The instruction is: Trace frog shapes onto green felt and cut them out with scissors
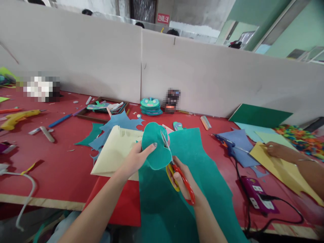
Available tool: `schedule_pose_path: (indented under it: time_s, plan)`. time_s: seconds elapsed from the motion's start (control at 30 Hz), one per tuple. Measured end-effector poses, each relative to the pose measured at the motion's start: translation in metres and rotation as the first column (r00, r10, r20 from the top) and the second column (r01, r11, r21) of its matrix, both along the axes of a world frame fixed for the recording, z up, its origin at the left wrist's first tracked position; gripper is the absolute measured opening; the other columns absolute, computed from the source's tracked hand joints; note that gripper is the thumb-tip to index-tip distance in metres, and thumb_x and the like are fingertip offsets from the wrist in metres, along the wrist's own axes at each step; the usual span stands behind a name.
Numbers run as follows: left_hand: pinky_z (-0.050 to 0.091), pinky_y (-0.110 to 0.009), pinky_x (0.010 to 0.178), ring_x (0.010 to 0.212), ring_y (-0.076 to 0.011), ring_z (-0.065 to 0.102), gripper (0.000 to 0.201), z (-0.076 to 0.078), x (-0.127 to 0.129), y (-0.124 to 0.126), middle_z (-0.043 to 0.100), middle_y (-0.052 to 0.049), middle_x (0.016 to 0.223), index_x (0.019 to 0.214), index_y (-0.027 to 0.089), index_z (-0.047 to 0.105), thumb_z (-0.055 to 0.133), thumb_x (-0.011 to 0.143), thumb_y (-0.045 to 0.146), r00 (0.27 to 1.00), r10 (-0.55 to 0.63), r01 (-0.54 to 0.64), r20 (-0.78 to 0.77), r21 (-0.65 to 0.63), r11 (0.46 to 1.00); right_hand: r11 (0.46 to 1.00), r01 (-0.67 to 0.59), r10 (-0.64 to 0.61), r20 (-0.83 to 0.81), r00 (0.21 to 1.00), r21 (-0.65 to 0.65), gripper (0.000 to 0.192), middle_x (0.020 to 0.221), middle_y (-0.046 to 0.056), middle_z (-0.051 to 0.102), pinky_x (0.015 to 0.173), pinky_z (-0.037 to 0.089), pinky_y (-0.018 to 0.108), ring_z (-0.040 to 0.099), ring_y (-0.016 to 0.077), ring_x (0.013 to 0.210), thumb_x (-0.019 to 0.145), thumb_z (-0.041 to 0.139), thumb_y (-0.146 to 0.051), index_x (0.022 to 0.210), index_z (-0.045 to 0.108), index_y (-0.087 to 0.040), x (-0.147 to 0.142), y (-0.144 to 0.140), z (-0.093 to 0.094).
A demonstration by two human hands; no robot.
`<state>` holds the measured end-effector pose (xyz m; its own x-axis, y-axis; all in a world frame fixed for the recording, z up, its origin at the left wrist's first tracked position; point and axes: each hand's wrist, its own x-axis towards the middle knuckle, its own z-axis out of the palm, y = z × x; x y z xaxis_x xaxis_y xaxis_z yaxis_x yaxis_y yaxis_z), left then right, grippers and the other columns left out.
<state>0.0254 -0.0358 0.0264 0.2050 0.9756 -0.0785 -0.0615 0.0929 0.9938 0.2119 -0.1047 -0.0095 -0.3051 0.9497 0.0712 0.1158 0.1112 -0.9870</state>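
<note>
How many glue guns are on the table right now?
2. A yellow glue gun lies at the far left of the red table; a blue glue gun lies right of the teal felt. Others may be hidden under scraps.

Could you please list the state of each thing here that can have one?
Left hand: gripping the teal shape, held up off the table.
Right hand: fingers through the scissors handles.
Scissors: blades part open, cutting the teal shape's edge.
Teal sheet: lying flat, hanging over the table edge.
Blue glue gun: lying down, cord attached.
Yellow glue gun: lying on its side.
</note>
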Motion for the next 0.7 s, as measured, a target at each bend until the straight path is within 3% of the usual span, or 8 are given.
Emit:
schedule_pose_path:
  time_s: [0.1,0.17,0.33,0.53,0.7]
  plan:
    - [0.05,-0.029,0.074,0.085,-0.0192,0.062,0.028,0.0,-0.001,0.004,0.069,-0.002,0.094,0.095,0.02,0.064,0.059,0.076,0.041,0.995,0.093,-0.095,0.024,0.105,0.99,1.0,-0.02,0.019,-0.008,1.0,-0.023,0.058,0.073,0.0,0.042,0.041,0.029,0.02,0.033,0.0076,0.051,0.078,0.04,-0.069,0.111,0.047,-0.022,0.001,-0.001,0.001]
    - [0.05,-0.029,0.071,0.081,-0.0183,0.062,0.028,-0.001,-0.002,0.006,0.068,-0.002,0.09,0.095,0.019,0.063,0.058,0.077,0.04,0.995,0.094,-0.095,0.012,0.143,0.985,0.999,-0.028,0.027,-0.029,0.999,-0.035,0.06,0.071,-0.001,0.042,0.04,0.029,0.021,0.032,0.0073,0.05,0.077,0.04,-0.071,0.111,0.047,-0.022,0.001,0.0,0.001]
    - [0.05,-0.03,0.072,0.082,-0.0185,0.061,0.029,-0.005,0.004,0.003,0.067,-0.003,0.089,0.096,0.018,0.061,0.06,0.076,0.038,1.0,0.011,-0.007,-0.026,0.141,0.99,1.0,0.029,-0.028,-0.063,0.998,0.007,0.06,0.071,0.0,0.046,0.043,0.033,0.023,0.037,0.0094,0.05,0.076,0.036,-0.073,0.107,0.049,-0.023,-0.001,0.0,0.002]
    - [0.05,-0.03,0.06,0.063,-0.017,0.06,0.027,-0.009,0.013,-0.002,0.067,-0.002,0.074,0.082,0.017,0.061,0.061,0.073,0.043,0.989,-0.115,0.122,-0.088,0.085,0.989,0.995,0.07,-0.073,0.037,0.997,0.066,0.053,0.056,0.001,0.047,0.046,0.038,0.027,0.042,0.0135,0.049,0.08,0.031,-0.07,0.08,0.052,-0.022,0.007,-0.001,0.0]
    - [0.051,-0.032,0.07,0.078,-0.0203,0.063,0.029,-0.003,0.01,-0.004,0.069,-0.004,0.084,0.089,0.018,0.064,0.057,0.077,0.044,0.98,-0.166,0.174,-0.112,0.067,0.982,0.996,0.071,-0.073,0.045,0.996,0.063,0.053,0.056,0.0,0.046,0.047,0.038,0.028,0.042,0.0137,0.048,0.079,0.033,-0.072,0.08,0.052,-0.022,0.008,-0.003,-0.001]
